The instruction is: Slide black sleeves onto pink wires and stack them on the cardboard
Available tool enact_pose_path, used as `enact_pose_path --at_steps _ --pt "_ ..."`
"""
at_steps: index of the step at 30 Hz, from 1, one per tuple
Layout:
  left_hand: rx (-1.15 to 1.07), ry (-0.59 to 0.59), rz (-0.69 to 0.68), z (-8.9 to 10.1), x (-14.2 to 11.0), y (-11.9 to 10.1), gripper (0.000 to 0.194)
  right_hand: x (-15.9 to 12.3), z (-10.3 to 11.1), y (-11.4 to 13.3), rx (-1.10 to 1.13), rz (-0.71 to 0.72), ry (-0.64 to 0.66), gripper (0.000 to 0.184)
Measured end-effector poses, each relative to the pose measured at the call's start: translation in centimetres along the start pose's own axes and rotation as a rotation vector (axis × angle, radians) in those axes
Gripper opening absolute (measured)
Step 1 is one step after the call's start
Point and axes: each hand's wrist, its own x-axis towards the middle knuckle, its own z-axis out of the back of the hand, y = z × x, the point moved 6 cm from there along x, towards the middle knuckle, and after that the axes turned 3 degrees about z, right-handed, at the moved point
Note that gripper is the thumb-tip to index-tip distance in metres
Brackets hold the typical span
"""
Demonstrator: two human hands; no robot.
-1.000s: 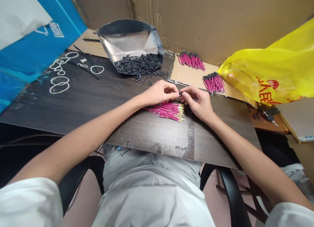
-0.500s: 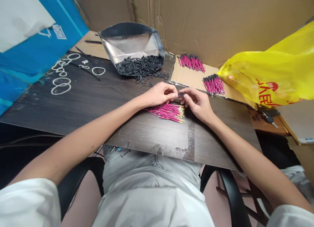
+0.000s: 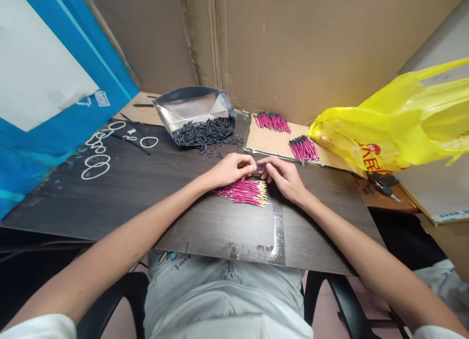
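My left hand [image 3: 234,169] is closed in a pinch at the middle of the table, on what seems to be a pink wire mostly hidden by the fingers. Facing it, my right hand [image 3: 285,177] pinches several short black tubes [image 3: 261,166] between thumb and fingers. The fingertips of both hands nearly meet there. Just below them lies a bundle of pink wires [image 3: 242,191], its gold-coloured metal ends pointing right.
Behind my hands, an open silvery bag [image 3: 190,112] spills black tubes [image 3: 208,134] onto the table. Two piles of pink wires with black ends [image 3: 273,122] rest on cardboard [image 3: 262,141]. A yellow plastic bag [image 3: 351,129] stands right; white rubber bands [image 3: 95,167] lie left.
The head view has tilted, so the table and everything on it sit lower in the picture. My hands remain together above the wire bundle, in nearly the same pinch.
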Motion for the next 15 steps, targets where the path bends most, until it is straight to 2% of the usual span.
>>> enact_pose_path --at_steps 5,15 --pt "0.018 0.037 0.004 -0.1 -0.3 0.1 0.030 0.2 -0.5 -0.7 0.088 -0.064 0.042 0.033" --pt "0.026 0.033 0.027 0.5 -0.6 0.6 0.033 0.6 -1.2 -0.5 0.080 -0.066 0.046 0.028"
